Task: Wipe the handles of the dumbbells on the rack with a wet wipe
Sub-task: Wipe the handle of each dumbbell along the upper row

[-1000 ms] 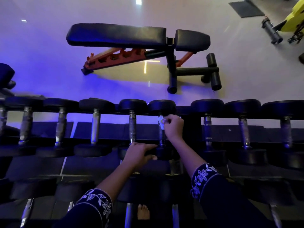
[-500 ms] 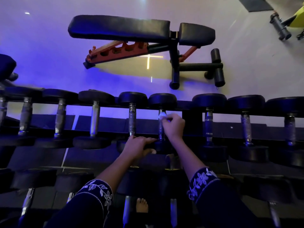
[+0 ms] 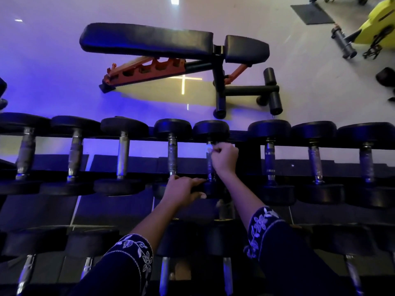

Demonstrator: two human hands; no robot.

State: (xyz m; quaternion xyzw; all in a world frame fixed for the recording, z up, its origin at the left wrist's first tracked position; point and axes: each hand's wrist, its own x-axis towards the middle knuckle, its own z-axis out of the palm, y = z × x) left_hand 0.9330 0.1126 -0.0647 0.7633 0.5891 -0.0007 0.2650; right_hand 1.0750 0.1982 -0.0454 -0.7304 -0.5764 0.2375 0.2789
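Several black dumbbells with metal handles lie in a row on the rack's top tier (image 3: pixel 245 135). My right hand (image 3: pixel 224 160) curls around the far end of the middle dumbbell's handle (image 3: pixel 209 167), holding a white wet wipe (image 3: pixel 208 149) against it, just below the far black head (image 3: pixel 210 128). Most of the wipe is hidden under my fingers. My left hand (image 3: pixel 181 190) rests on the near head of that same dumbbell, fingers laid over its top and thumb down its front. Both sleeves are dark with white flower embroidery.
A lower tier of dumbbells (image 3: pixel 164 274) sits beneath my arms. Beyond the rack stands a black and orange adjustable bench (image 3: pixel 171 45) on the pale floor. A yellow machine (image 3: pixel 378 20) and a dark mat (image 3: pixel 312 11) are at the far right.
My right hand slid with the wipe up the handle, from its middle to the far end by the head. My left hand stayed on the near head.
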